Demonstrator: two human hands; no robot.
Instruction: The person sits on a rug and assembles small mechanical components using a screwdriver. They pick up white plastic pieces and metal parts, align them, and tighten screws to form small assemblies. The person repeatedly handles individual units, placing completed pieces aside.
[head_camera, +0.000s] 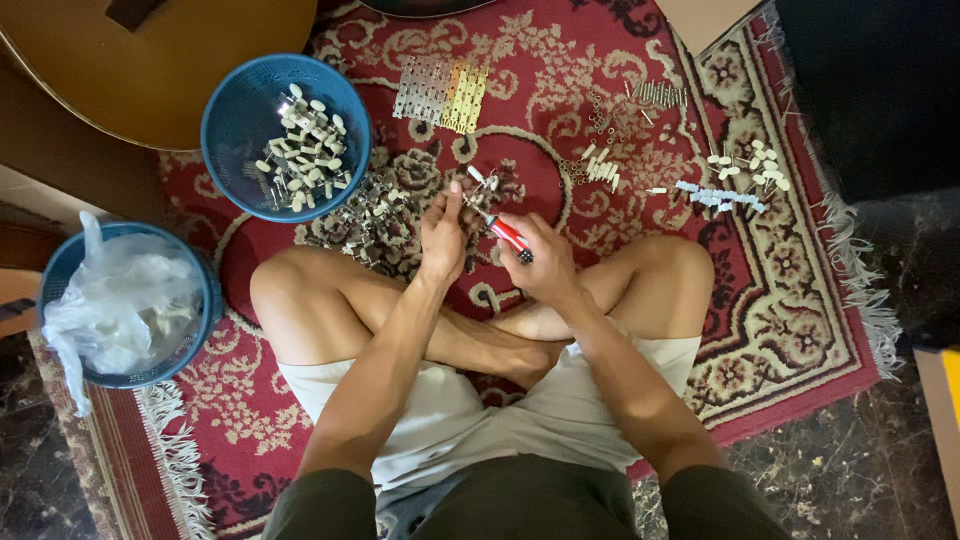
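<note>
I sit cross-legged on a red patterned rug (800, 300). My left hand (442, 232) pinches a small metal part with a white knob (476, 177) above the rug. My right hand (540, 262) grips a red-handled screwdriver (509, 236) whose tip points up and left at that part. The two hands are close together, just in front of my knees. A pile of small metal parts (372, 215) lies on the rug right beside my left hand.
A blue basket (232, 120) of white-knobbed parts stands at upper left. A second blue basket (205, 290) holding a clear plastic bag sits left. Metal plates (440, 93), screws (655, 95) and white knobs (755, 165) lie ahead. A guitar body (150, 60) lies at top left.
</note>
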